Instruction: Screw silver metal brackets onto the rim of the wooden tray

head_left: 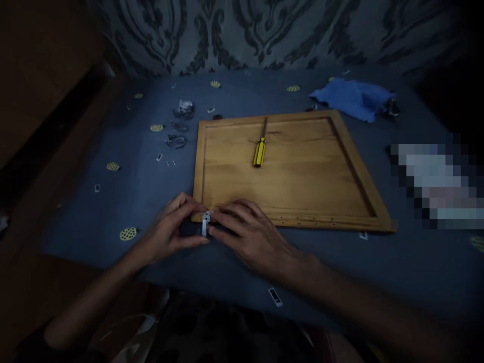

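Note:
A wooden panel [230, 166] with a raised frame, like a cabinet door, lies flat. At its near left corner is a small silver metal hinge [205, 223] with holes in its plate. My left hand [172, 227] pinches the hinge from the left, thumb low and fingers above. From the other side, my right hand [249, 232] closes its fingertips on the same piece. A row of small holes runs along the panel's near edge, to the right of my hands. A yellow and black screwdriver [259, 152] rests on the panel, its shaft pointing away from me.
Several metal fittings [176, 141] lie left of the panel, with two small screws [171, 163] nearer me. A blue cloth [351, 97] is crumpled at the back right. A pixelated object [438, 186] lies at the right. Everything sits on a blue patterned cover [139, 191] before a patterned wall.

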`<action>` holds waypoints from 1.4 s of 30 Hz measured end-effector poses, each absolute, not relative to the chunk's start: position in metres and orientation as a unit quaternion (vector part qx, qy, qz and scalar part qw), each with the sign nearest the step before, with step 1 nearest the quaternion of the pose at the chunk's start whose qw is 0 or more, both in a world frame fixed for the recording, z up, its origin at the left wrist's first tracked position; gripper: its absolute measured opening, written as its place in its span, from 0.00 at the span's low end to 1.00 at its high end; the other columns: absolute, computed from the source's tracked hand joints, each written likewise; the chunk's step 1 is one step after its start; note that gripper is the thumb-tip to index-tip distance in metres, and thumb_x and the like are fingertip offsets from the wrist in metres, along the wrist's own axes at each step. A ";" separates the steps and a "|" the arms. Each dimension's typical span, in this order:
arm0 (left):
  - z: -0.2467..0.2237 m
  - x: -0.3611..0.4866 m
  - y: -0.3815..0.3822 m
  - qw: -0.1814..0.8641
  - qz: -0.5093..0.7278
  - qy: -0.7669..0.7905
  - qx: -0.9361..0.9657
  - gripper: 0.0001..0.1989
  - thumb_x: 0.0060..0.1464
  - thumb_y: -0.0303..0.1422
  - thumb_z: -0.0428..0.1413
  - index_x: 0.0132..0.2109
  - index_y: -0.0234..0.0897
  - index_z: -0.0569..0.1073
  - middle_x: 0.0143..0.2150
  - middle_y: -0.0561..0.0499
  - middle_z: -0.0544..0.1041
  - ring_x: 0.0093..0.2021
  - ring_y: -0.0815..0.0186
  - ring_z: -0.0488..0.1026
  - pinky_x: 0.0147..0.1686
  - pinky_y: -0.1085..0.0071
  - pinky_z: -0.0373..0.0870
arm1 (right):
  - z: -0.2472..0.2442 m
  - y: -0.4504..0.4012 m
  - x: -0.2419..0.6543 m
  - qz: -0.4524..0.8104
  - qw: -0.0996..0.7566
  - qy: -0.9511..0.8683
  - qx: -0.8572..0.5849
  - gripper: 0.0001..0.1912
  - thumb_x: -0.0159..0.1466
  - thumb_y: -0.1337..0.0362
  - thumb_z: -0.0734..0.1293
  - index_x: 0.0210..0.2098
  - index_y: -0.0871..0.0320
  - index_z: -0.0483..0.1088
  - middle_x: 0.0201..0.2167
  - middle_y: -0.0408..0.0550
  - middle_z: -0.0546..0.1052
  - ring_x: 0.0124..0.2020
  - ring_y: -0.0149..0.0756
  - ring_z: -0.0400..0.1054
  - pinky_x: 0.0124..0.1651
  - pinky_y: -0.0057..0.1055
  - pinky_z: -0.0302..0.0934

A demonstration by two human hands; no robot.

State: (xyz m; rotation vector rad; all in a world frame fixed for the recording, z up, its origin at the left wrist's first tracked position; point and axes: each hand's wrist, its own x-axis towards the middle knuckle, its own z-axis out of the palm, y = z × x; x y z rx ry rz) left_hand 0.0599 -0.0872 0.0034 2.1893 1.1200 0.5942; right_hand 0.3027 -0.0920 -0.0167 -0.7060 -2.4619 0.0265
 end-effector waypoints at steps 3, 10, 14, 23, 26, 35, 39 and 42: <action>0.004 0.059 -0.090 0.323 0.242 0.417 0.814 0.22 0.59 0.46 0.63 0.55 0.40 0.73 0.48 0.47 0.73 0.49 0.59 0.72 0.49 0.62 0.72 | -0.015 -0.092 0.302 0.004 0.305 -0.917 -0.257 0.10 0.72 0.69 0.64 0.47 0.57 0.77 0.50 0.49 0.82 0.51 0.42 0.70 0.54 0.42 0.67; 0.014 0.031 -0.061 0.338 0.361 0.554 0.670 0.15 0.62 0.44 0.57 0.45 0.36 0.77 0.37 0.49 0.76 0.36 0.65 0.74 0.37 0.72 0.72 | -0.015 -0.091 0.303 0.002 0.309 -0.921 -0.236 0.11 0.71 0.71 0.64 0.50 0.58 0.76 0.50 0.52 0.81 0.52 0.42 0.70 0.56 0.43 0.67; 0.013 0.008 -0.009 0.256 0.386 0.591 0.660 0.11 0.58 0.34 0.54 0.45 0.36 0.77 0.38 0.48 0.75 0.37 0.63 0.72 0.38 0.69 0.71 | -0.017 -0.091 0.305 0.014 0.288 -0.928 -0.237 0.13 0.71 0.72 0.64 0.52 0.58 0.75 0.53 0.53 0.80 0.54 0.43 0.70 0.56 0.44 0.67; -0.017 -0.006 0.022 0.154 0.370 0.605 0.689 0.15 0.52 0.24 0.48 0.32 0.38 0.80 0.35 0.48 0.76 0.40 0.60 0.72 0.49 0.62 0.71 | -0.022 -0.092 0.306 0.027 0.266 -0.933 -0.240 0.14 0.70 0.72 0.66 0.54 0.58 0.74 0.54 0.54 0.79 0.56 0.44 0.69 0.58 0.45 0.64; -0.023 -0.015 0.020 0.141 0.367 0.606 0.691 0.15 0.50 0.23 0.46 0.27 0.37 0.76 0.35 0.48 0.77 0.40 0.61 0.73 0.49 0.63 0.71 | -0.022 -0.092 0.306 0.033 0.257 -0.935 -0.244 0.15 0.71 0.71 0.64 0.55 0.57 0.73 0.55 0.54 0.79 0.58 0.44 0.67 0.58 0.46 0.65; -0.021 -0.017 0.023 0.128 0.333 0.598 0.717 0.13 0.60 0.34 0.52 0.45 0.37 0.80 0.38 0.48 0.77 0.38 0.62 0.72 0.40 0.67 0.69 | -0.017 -0.092 0.305 0.021 0.281 -0.929 -0.240 0.13 0.71 0.71 0.64 0.52 0.58 0.75 0.53 0.54 0.80 0.56 0.42 0.69 0.56 0.44 0.67; -0.016 -0.012 0.018 0.136 0.302 0.577 0.747 0.13 0.60 0.35 0.55 0.46 0.39 0.82 0.38 0.48 0.77 0.38 0.61 0.72 0.43 0.65 0.70 | -0.014 -0.092 0.305 0.021 0.292 -0.926 -0.238 0.13 0.73 0.71 0.61 0.52 0.58 0.75 0.52 0.53 0.80 0.55 0.43 0.70 0.56 0.44 0.68; -0.013 -0.014 0.017 0.144 0.285 0.569 0.758 0.11 0.59 0.34 0.57 0.44 0.40 0.82 0.38 0.48 0.77 0.40 0.60 0.73 0.45 0.64 0.70 | -0.015 -0.092 0.305 0.019 0.290 -0.927 -0.239 0.14 0.73 0.71 0.60 0.51 0.58 0.75 0.52 0.53 0.80 0.54 0.42 0.71 0.56 0.44 0.69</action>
